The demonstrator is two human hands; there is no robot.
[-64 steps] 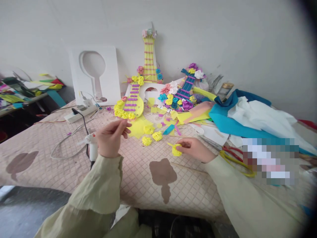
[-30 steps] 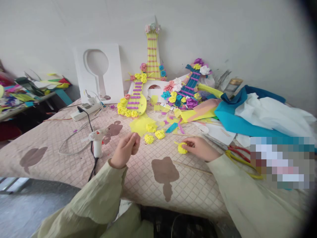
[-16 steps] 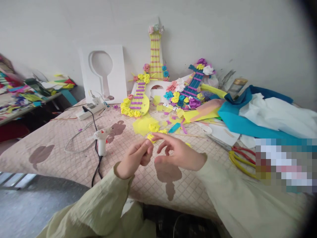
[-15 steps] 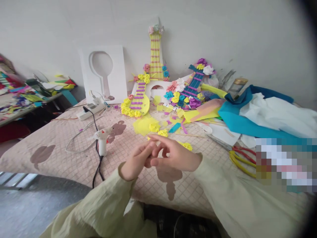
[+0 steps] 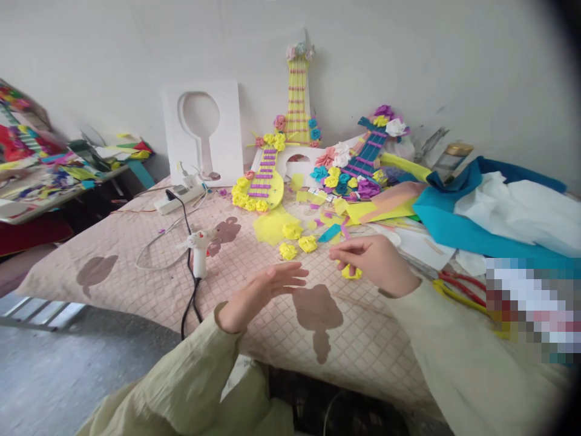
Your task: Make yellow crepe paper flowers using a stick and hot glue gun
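My left hand (image 5: 267,290) hovers over the near part of the tablecloth (image 5: 263,336), fingers stretched out and nothing in them. To its right, my right hand (image 5: 376,263) is closed, thumb and fingertips pinched together; whatever they may hold is too small to make out. Just under those fingers lies a yellow paper flower (image 5: 351,272). Three more yellow flowers, one of them this flower (image 5: 288,251), rest beyond my hands near a yellow paper sheet (image 5: 273,227). Left of my hands a white glue gun (image 5: 198,257) stands upright with a black cord.
Behind stand flower-trimmed craft guitars: a small yellow one (image 5: 265,181), a tall yellow one (image 5: 298,100) and a blue one (image 5: 365,151). A white cut-out board (image 5: 229,133) leans on the wall. Rightward lie scissors (image 5: 458,290) and teal cloth-like sheets (image 5: 445,218). A power strip (image 5: 181,198) sits left.
My hands were together, fingers touching; now they are apart. The right hand has moved right, above a yellow flower, and the left has opened. The view has shifted slightly left.
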